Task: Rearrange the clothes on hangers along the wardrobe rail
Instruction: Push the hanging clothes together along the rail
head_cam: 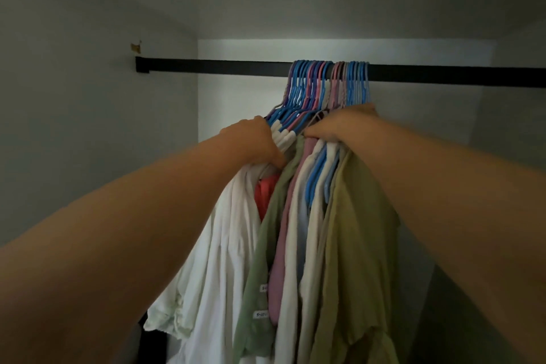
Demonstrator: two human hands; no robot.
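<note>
Risk: your hangers [322, 83] are jammed tight on the rail [206, 65], so a hard sideways shove could tangle the hooks or pop one off, and a shirt slides to the floor.
Second risk: you're gripping cloth and hanger shoulders together; pull on fabric alone and a garment could slip off its hanger.
Left hand [254, 142]: fingers curled down into the left side of the bunch, pinching at the shoulder of the white shirt [224, 245].
Right hand [339, 124]: curled over the hanger shoulders on the right side, just above the olive shirt [360, 245].
Hands: close together, with a narrow wedge of clothes between them.
Clothes: all bunched right of centre on the rail; the left stretch carries nothing visible.
</note>
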